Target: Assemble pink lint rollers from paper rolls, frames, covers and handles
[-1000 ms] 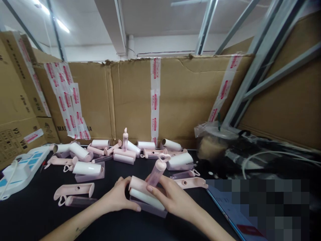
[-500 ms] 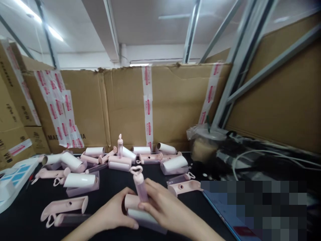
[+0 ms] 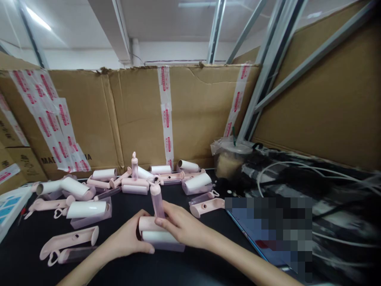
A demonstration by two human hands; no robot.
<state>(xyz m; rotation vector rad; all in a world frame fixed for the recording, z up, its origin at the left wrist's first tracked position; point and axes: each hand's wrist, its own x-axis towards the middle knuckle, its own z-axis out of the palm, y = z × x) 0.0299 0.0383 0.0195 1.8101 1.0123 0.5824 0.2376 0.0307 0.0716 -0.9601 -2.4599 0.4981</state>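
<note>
My left hand (image 3: pixel 129 236) is closed around the left end of a lint roller with a pink holder (image 3: pixel 147 224) and a white paper roll (image 3: pixel 156 237). A pale translucent case shows under the roll. A clear pinkish handle (image 3: pixel 157 200) with a heart-shaped loop stands upright over the holder. My right hand (image 3: pixel 181 226) grips that handle low down between thumb and fingers, its palm covering the roller's right part. Whether the handle's lower end sits in the holder's hole is hidden. An assembled roller (image 3: pixel 135 184) with an upright handle stands beyond my hands.
Loose pink holders (image 3: pixel 71 240), white rolls (image 3: pixel 87 209) and clear handles (image 3: pixel 76 255) lie across the black table. At right are a blue-edged flat device (image 3: pixel 247 230), a lidded drink cup (image 3: pixel 230 163) and white cables (image 3: pixel 262 174). A cardboard wall (image 3: pixel 139 115) closes the back.
The view has shifted, so the scene sits further left and higher in the picture. Both hands keep the same hold on the roller and its handle.
</note>
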